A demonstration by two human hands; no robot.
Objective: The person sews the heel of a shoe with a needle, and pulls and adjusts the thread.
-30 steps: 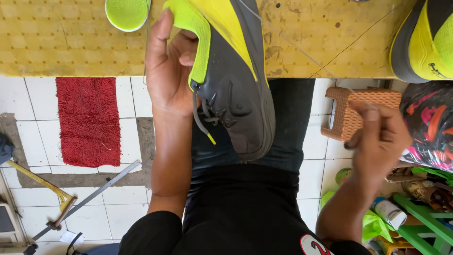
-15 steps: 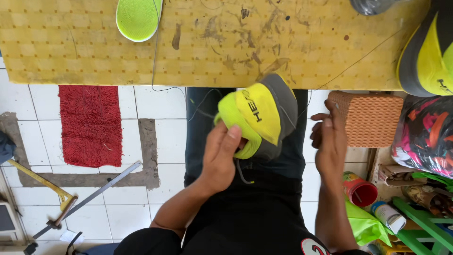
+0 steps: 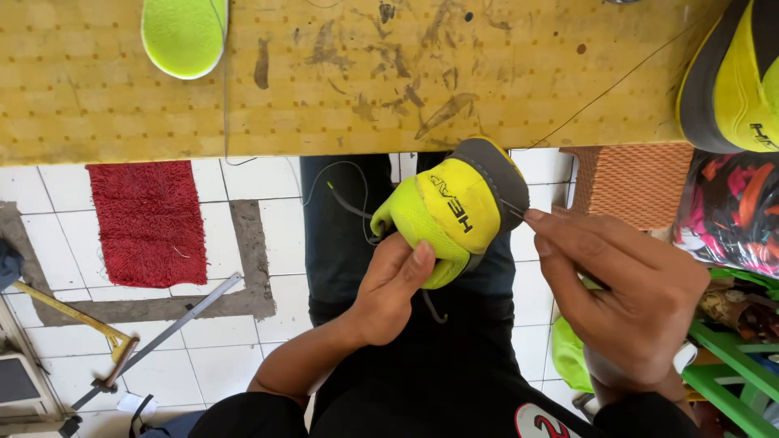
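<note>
The floor was white square tile with grey patches, and a red shaggy rectangular mat lay on it at nine o'clock of the seated person's lap. Across the top of the view ran a yellow perforated work board, scuffed and stained with dark marks. A neon-green shoe insole lay on the board at eleven o'clock, its upper end cut off by the frame. A second grey-and-yellow shoe rested at the board's two o'clock corner, only partly in view. A thin dark thread ran over the board toward that corner.

A neon-yellow mesh sports shoe with grey sole sat over the lap, just below the board's edge, heel end facing the camera. The left hand cupped it from below, thumb pressed to the heel. The right hand was pinched shut at three o'clock of the shoe, fingertips nipping a thin needle-like item at the sole edge; the item was too small to identify.

At eight o'clock lay a long grey metal bar and a yellow-handled tool, the type unclear. A terracotta woven stool stood at three o'clock. A colourful plastic bag and green shelving were cropped by the right edge, their contents indistinct.
</note>
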